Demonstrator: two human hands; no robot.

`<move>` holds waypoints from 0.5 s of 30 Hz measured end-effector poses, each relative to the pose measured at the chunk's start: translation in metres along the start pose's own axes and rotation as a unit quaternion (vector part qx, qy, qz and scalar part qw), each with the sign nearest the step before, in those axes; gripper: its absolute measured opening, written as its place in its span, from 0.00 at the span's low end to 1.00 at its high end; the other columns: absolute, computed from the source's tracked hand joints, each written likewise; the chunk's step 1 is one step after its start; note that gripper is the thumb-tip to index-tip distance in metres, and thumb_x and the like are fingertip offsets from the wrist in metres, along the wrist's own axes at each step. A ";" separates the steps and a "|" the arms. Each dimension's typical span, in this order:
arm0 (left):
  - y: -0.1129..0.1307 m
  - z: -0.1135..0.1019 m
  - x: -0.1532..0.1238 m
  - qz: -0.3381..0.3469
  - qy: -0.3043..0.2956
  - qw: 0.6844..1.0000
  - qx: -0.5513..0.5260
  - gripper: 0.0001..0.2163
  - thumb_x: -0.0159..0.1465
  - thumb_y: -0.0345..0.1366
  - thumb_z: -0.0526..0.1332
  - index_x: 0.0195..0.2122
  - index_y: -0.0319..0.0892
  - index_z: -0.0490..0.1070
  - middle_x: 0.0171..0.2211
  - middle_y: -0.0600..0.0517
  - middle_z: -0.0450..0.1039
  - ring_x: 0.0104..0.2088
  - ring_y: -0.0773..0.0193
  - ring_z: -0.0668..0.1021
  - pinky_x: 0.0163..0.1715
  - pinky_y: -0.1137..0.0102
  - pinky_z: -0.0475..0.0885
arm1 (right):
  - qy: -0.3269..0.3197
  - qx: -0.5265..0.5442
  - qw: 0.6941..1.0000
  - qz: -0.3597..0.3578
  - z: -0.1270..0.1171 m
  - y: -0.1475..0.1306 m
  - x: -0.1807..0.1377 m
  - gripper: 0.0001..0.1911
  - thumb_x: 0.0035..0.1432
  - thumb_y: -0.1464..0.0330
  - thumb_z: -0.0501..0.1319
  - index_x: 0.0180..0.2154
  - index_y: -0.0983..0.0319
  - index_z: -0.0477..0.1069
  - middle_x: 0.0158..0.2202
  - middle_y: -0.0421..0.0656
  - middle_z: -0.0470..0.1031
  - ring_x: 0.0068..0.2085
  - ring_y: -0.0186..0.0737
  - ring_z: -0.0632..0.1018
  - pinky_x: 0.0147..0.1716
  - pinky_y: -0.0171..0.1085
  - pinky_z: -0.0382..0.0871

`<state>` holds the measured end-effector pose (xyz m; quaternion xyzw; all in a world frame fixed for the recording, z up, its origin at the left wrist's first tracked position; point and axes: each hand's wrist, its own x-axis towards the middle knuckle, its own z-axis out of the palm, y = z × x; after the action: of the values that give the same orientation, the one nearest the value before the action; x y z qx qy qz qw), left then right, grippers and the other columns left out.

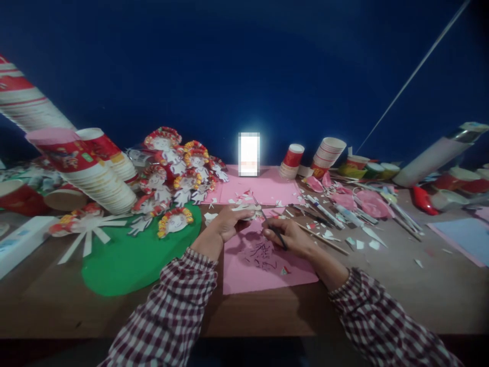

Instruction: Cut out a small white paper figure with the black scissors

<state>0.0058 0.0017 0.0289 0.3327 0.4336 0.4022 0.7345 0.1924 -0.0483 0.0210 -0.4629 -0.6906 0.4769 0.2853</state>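
The flat pink paper sheet (267, 270) lies on the brown wooden table (401, 290), its near edge well back from the table's front edge, with dark scribbles near its middle. Both hands work over its far edge. The left hand (228, 223) sits at the sheet's far left corner, its grip closed on a small white paper cut-out (246, 208) held just above the sheet. The right hand (287, 235) rests at the sheet's far right side, its grip pinched around a thin dark pen (275, 232) whose tip points up towards the cut-out.

Left of the sheet, close to its edge, lies a round green paper mat (130, 262). Paper-cup dolls with red and yellow headdresses (179, 173) crowd the mat's far side, and a leaning stack of red and white paper cups (103, 183) stands beyond them. Behind the sheet is a second pink sheet (263, 189) strewn with white scraps. To the right, a scatter of pens and wooden sticks (336, 211) comes close to the right hand.

Bare table runs along the sheet's near edge and off to its right, as far as a pale blue sheet (464, 237).
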 end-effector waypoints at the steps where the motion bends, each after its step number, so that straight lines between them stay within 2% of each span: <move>1: 0.000 0.000 0.000 0.000 0.001 1.000 0.001 0.11 0.39 0.28 0.72 0.25 0.36 0.74 0.24 0.52 0.72 0.25 0.72 0.72 0.23 0.78 0.67 | -0.001 0.001 1.000 0.000 0.000 0.001 0.000 0.21 0.53 0.50 0.58 0.31 0.64 0.68 0.19 0.35 0.60 0.20 0.29 0.61 0.19 0.29 0.53; 15: 0.002 -0.005 0.001 -0.005 -0.007 0.999 0.032 0.12 0.41 0.29 0.72 0.28 0.37 0.76 0.25 0.52 0.73 0.25 0.71 0.72 0.25 0.76 0.67 | -0.015 -0.014 1.000 -0.017 -0.001 0.004 0.000 0.18 0.55 0.54 0.58 0.29 0.64 0.67 0.20 0.35 0.60 0.21 0.29 0.61 0.20 0.30 0.53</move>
<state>0.0005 0.0039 0.0282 0.3564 0.4425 0.3824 0.7286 0.1947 -0.0474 0.0179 -0.4475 -0.7093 0.4692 0.2766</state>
